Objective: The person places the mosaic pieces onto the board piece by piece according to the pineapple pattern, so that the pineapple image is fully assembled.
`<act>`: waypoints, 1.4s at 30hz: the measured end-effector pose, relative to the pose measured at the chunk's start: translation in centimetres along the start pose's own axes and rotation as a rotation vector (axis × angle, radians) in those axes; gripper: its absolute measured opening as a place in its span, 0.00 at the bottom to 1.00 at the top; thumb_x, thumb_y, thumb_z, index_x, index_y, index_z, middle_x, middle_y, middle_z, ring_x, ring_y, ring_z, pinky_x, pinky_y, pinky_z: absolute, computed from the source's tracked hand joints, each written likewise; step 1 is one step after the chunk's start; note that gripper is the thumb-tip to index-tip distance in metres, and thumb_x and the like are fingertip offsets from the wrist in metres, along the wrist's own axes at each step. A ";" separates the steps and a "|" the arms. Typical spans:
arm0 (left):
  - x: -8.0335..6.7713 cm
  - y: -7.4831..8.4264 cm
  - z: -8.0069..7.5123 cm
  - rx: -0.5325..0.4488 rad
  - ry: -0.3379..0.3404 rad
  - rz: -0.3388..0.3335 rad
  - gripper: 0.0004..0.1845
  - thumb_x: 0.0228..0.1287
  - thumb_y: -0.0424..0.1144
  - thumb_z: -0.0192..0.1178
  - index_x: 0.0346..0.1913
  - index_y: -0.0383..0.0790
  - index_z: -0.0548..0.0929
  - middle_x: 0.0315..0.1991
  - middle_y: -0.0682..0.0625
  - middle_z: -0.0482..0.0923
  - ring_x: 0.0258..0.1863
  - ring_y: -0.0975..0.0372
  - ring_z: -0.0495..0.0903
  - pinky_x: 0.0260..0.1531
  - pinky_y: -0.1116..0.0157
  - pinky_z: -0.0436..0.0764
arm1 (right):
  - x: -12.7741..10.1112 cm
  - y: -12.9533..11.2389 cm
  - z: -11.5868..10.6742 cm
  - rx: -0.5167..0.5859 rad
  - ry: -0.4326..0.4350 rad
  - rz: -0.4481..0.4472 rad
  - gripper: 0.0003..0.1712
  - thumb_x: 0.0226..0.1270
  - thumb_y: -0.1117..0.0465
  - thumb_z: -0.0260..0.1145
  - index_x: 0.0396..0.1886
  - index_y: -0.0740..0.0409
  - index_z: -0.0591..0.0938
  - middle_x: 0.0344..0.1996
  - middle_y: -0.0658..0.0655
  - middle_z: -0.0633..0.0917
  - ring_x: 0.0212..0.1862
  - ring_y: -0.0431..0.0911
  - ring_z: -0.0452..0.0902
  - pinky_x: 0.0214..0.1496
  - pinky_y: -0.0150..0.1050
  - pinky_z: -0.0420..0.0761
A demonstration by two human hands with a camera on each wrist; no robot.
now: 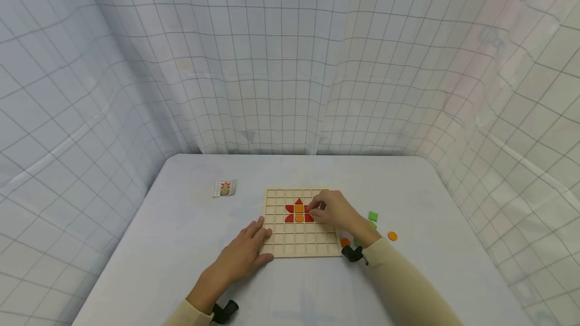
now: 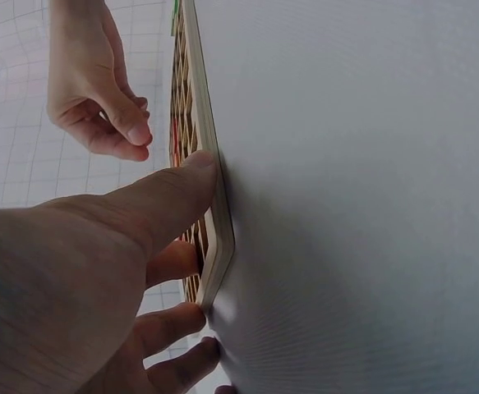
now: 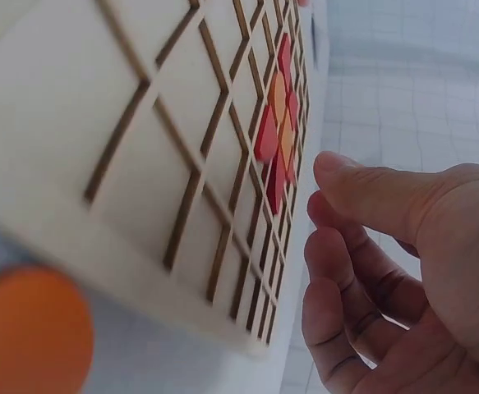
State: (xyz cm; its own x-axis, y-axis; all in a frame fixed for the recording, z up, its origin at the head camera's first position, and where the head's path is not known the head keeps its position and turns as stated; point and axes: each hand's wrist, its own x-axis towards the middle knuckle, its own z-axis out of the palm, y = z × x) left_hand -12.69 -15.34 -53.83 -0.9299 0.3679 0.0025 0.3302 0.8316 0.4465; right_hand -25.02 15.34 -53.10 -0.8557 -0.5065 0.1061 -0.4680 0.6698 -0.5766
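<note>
A wooden grid board lies on the table, its cells divided by thin raised strips. Red pieces, among them a triangle, surround an orange square and an orange disc set in its cells. My left hand rests on the board's left edge, its thumb along the near rim and the other fingers spread. Over the right side of the red pieces hovers my right hand. Its thumb and forefinger tips come close together, with no piece visible between them in the right wrist view.
A small printed card showing a coloured pattern lies beyond the board's left side. Right of the board are loose pieces: a green square, an orange disc, another orange disc and more green ones, partly hidden by the right arm.
</note>
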 end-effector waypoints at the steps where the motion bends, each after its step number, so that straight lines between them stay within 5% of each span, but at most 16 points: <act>1: 0.0 0.0 0.1 0.003 0.004 0.005 0.34 0.76 0.49 0.80 0.75 0.35 0.83 0.89 0.29 0.68 0.84 0.29 0.74 0.74 0.31 0.84 | -0.3 0.3 -0.3 -0.005 0.001 0.003 0.03 0.80 0.61 0.81 0.47 0.52 0.98 0.42 0.47 0.94 0.40 0.37 0.80 0.44 0.32 0.82; 16: 0.0 0.3 -0.2 -0.016 -0.035 -0.037 0.35 0.79 0.51 0.78 0.78 0.36 0.81 0.92 0.32 0.65 0.88 0.31 0.70 0.80 0.33 0.80 | -6.0 4.3 -4.5 -0.049 0.014 0.127 0.05 0.80 0.62 0.81 0.50 0.53 0.97 0.42 0.48 0.93 0.40 0.38 0.82 0.41 0.32 0.83; 29: 0.0 0.5 -0.4 -0.025 -0.043 -0.040 0.35 0.80 0.50 0.77 0.79 0.36 0.81 0.92 0.31 0.64 0.89 0.31 0.69 0.81 0.32 0.78 | -11.4 6.4 -5.6 0.051 -0.078 0.044 0.11 0.70 0.57 0.89 0.47 0.48 0.96 0.45 0.46 0.93 0.40 0.34 0.81 0.43 0.32 0.85; 42: 1.5 -0.4 -0.8 0.116 0.006 0.027 0.32 0.69 0.57 0.85 0.66 0.43 0.86 0.81 0.33 0.77 0.75 0.35 0.83 0.78 0.35 0.82 | -12.5 6.7 -4.9 0.031 -0.109 0.020 0.12 0.70 0.66 0.87 0.49 0.52 0.96 0.38 0.41 0.91 0.36 0.31 0.79 0.41 0.30 0.84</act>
State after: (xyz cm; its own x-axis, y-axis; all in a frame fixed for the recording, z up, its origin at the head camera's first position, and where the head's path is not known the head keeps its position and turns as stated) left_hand -14.39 -15.45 -53.30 -0.9212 0.3885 0.0191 0.3715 0.8641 0.3395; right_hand -18.54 28.79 -54.35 -0.8348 -0.5505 0.0069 -0.4429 0.6641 -0.6024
